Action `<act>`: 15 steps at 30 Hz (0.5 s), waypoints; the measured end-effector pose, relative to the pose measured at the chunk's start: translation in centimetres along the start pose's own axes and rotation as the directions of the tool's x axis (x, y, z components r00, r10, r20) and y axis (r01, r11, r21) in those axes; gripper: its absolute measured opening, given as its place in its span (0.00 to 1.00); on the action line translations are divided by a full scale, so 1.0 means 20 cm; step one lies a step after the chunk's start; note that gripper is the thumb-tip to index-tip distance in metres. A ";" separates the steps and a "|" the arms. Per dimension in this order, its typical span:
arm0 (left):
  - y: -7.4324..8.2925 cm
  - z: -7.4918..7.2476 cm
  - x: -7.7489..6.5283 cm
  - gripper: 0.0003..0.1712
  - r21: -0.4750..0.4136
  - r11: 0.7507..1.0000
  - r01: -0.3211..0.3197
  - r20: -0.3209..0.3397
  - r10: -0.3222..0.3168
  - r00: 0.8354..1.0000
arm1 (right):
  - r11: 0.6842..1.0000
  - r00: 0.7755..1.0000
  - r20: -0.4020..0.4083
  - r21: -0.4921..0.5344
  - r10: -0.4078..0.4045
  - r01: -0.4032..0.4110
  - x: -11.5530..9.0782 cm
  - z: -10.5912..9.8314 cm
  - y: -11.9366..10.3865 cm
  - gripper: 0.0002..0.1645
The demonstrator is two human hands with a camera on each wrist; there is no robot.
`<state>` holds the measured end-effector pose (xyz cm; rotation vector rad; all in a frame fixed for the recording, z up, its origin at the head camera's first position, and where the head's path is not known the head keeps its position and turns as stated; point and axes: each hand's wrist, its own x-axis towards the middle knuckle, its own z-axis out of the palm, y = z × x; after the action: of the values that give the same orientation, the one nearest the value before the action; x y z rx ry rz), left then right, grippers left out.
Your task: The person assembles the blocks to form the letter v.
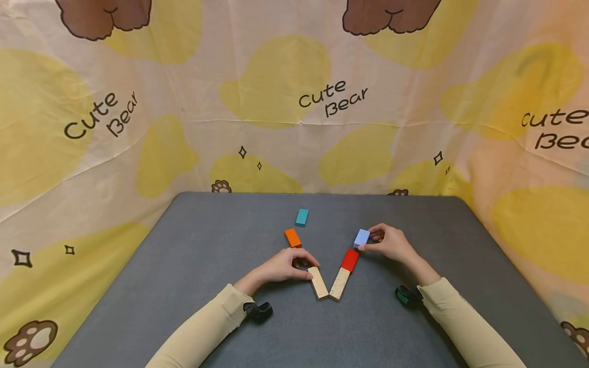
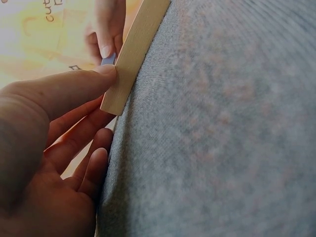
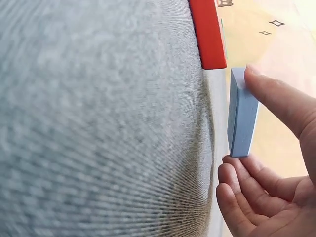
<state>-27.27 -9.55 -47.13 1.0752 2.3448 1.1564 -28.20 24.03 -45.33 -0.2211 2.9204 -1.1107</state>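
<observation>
1. Left hand [image 1: 281,267] curled over the top end of the left wood block [image 1: 318,282], thumb tip pressing its edge and fingers bent behind it, so pretty much clamped on it.
2. Right hand [image 1: 391,243] pinching the light blue block [image 1: 361,237] between thumb and fingertips, just past the far end of the red block [image 1: 349,260] and apart from it.
3. Taking the red block as the landmark: right wood block [image 1: 339,283] butting its near end, left wood block just to the left, meeting at the bottom like a V. Orange block [image 1: 292,237] up and to the left, teal block [image 1: 301,217] further back beyond that.
4. Risk-wise, probably: blue block set down crooked or bumping the red one, knocking that arm of the V out of line. Same deal on the left, a thumb nudge too hard likely skidding the wood block sideways.
5. Grey table [image 1: 207,245] looks like felt or fabric, so some grip, though small blocks can catch on it.
6. Behind and around: a cream curtain [image 1: 294,102] with yellow blobs, paw prints and "Cute Bear" lettering. Beige sleeves, small clips at both wrists.
</observation>
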 end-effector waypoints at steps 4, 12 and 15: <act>0.00 0.00 0.00 0.16 0.003 1.000 0.004 0.002 -0.004 1.000 | 1.000 1.000 0.008 -0.009 0.001 -0.001 0.00 0.01 0.00 0.40; 0.00 0.00 0.00 0.16 0.007 1.000 -0.003 -0.003 0.003 1.000 | 1.000 1.000 0.008 -0.013 0.003 -0.003 0.00 0.03 0.01 0.42; 0.00 0.00 0.00 0.16 0.010 1.000 -0.012 -0.003 0.012 1.000 | 1.000 1.000 0.002 -0.013 0.011 -0.011 0.00 0.04 0.01 0.41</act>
<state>-27.28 -9.57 -47.09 1.0929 2.3518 1.1522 -28.25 23.53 -46.08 -0.2056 2.9240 -1.0900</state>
